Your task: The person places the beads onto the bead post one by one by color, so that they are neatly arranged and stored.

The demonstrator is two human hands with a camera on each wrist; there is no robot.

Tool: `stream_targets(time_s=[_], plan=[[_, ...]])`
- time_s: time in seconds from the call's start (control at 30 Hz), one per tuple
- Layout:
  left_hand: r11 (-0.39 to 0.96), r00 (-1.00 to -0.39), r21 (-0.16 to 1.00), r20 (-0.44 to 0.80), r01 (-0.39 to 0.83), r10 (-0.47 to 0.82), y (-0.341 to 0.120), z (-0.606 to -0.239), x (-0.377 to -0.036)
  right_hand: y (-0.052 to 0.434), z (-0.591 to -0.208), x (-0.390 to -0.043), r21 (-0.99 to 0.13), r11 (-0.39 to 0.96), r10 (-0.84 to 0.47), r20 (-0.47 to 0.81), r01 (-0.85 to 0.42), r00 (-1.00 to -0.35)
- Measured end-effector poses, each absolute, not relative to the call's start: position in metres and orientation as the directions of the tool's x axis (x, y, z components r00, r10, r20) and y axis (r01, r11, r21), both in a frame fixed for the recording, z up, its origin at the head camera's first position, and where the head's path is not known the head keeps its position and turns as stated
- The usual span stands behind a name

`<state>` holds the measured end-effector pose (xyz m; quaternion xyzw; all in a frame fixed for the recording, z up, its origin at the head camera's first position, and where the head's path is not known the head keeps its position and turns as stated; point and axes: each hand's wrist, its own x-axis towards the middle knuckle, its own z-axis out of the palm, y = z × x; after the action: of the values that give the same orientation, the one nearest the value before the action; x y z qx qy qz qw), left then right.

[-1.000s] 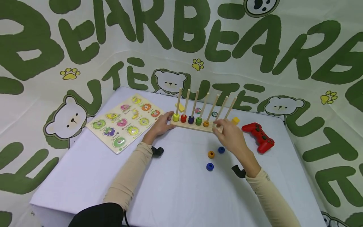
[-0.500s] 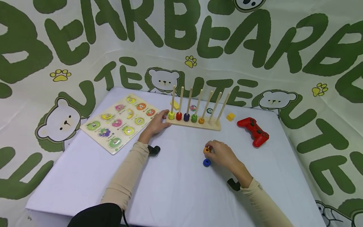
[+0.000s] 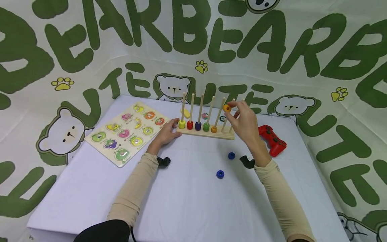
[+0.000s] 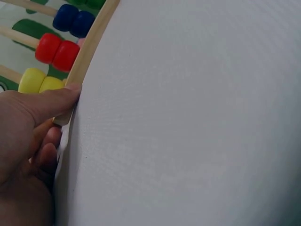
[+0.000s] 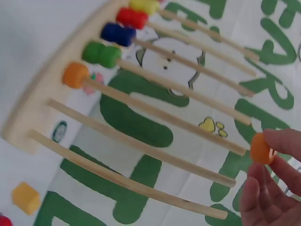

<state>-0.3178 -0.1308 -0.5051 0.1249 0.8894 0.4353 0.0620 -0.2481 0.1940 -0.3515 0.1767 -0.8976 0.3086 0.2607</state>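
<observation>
A wooden bead stand [image 3: 222, 135] with several upright pegs stands toward the back of the table. Pairs of yellow, red, dark blue and green beads sit low on the left pegs; a single orange bead [image 5: 75, 75] sits on the peg after them, and the two rightmost pegs are bare. My left hand [image 3: 166, 132] grips the stand's left end, thumb on the base's edge in the left wrist view. Between thumb and fingers, my right hand [image 3: 245, 122] pinches another orange bead [image 5: 261, 148], right by the tip of the peg with the orange bead.
Two loose blue beads, a nearer one [image 3: 220, 174] and a farther one [image 3: 231, 155], lie in front of the stand. A fruit picture board [image 3: 121, 164] lies at left, a red game controller [image 3: 273, 141] at right. Behind the stand is a yellow block [image 3: 186, 113].
My right hand went from the stand's right pegs down to the loose beads, picked up the orange one and raised it to the peg tops. My left hand stays on the stand.
</observation>
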Motion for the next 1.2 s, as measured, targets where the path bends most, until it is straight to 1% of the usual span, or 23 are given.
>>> stream_targets(time_s=[0.13, 0.4, 0.53, 0.7, 0.8, 0.93, 1.1, 1.17, 1.2], plan=[[0.588, -0.962, 0.793, -0.004, 0.163, 0.271, -0.132, -0.503, -0.316, 0.186, -0.344, -0.268, -0.456, 0.742, -0.129, 0.623, -0.491, -0.772], [0.581, -0.964, 0.798, -0.001, 0.161, 0.268, -0.128, -0.503, -0.314, 0.182, -0.343, -0.282, -0.462, 0.759, -0.113, 0.601, -0.459, -0.791], [0.585, -0.962, 0.792, 0.008, 0.173, 0.273, -0.129, -0.503, -0.316, 0.182, -0.341, -0.283, -0.465, 0.78, -0.102, 0.567, -0.419, -0.817], [0.588, -0.963, 0.791, 0.004, 0.168, 0.269, -0.13, -0.505, -0.315, 0.181, -0.342, -0.285, -0.453, 0.822, -0.108, 0.47, -0.344, -0.876], [0.586, -0.962, 0.793, 0.0, 0.166, 0.273, -0.13, -0.507, -0.314, 0.181, -0.345, -0.285, -0.449, 0.834, -0.11, 0.432, -0.319, -0.895], [0.587, -0.963, 0.792, 0.003, 0.167, 0.27, -0.13, -0.507, -0.314, 0.181, -0.345, -0.281, -0.462, 0.823, -0.105, 0.45, -0.332, -0.887], [0.593, -0.964, 0.788, -0.001, 0.164, 0.267, -0.13, -0.506, -0.315, 0.19, -0.352, -0.262, -0.458, 0.799, -0.094, 0.546, -0.39, -0.832], [0.594, -0.964, 0.788, -0.005, 0.16, 0.267, -0.131, -0.504, -0.314, 0.197, -0.361, -0.25, -0.438, 0.808, -0.113, 0.541, -0.394, -0.833], [0.596, -0.964, 0.787, -0.007, 0.158, 0.266, -0.132, -0.504, -0.314, 0.201, -0.368, -0.244, -0.429, 0.817, -0.131, 0.512, -0.385, -0.849]])
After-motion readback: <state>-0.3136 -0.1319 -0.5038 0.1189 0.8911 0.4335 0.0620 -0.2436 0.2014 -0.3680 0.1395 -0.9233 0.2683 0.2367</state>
